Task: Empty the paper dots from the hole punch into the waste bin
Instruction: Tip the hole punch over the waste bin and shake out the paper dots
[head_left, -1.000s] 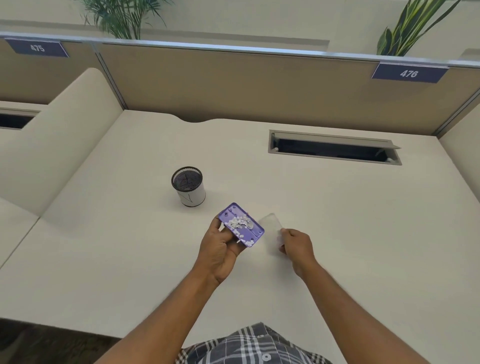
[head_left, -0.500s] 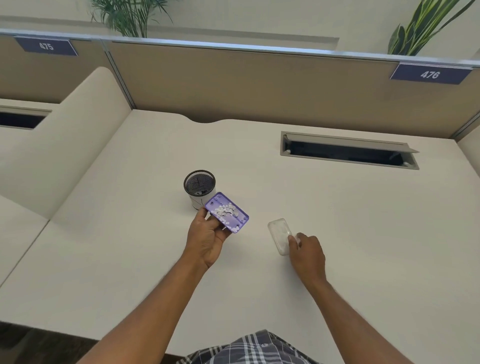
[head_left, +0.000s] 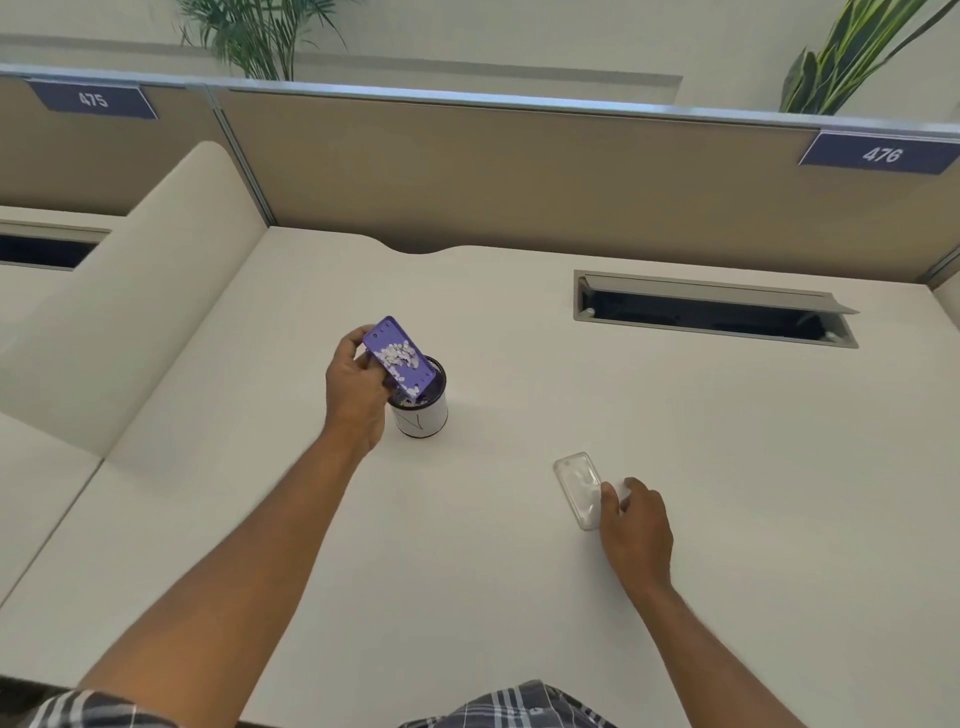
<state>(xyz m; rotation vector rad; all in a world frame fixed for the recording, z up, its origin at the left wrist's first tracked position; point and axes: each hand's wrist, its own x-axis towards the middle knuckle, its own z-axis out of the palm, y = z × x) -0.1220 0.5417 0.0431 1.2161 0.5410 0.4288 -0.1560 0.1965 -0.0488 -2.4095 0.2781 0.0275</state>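
Observation:
My left hand (head_left: 357, 394) grips the purple hole punch (head_left: 399, 365), underside up, with white paper dots (head_left: 399, 356) lying on it. The punch is tilted, its lower end over the mouth of the small round waste bin (head_left: 422, 415), which has a dark mesh rim and a white wrapped wall. My right hand (head_left: 636, 522) rests on the desk at the right, fingers touching the clear plastic cover (head_left: 577, 487) that lies flat there.
The white desk (head_left: 727, 467) has an open cable slot (head_left: 711, 312) at the back right. Tan partition panels (head_left: 519, 176) with signs 475 and 476 close off the back. A rounded divider (head_left: 130, 291) stands at the left.
My left hand carried the punch away from me to the bin and tipped it over the rim. My right hand set the clear cover down on the desk and stays by it.

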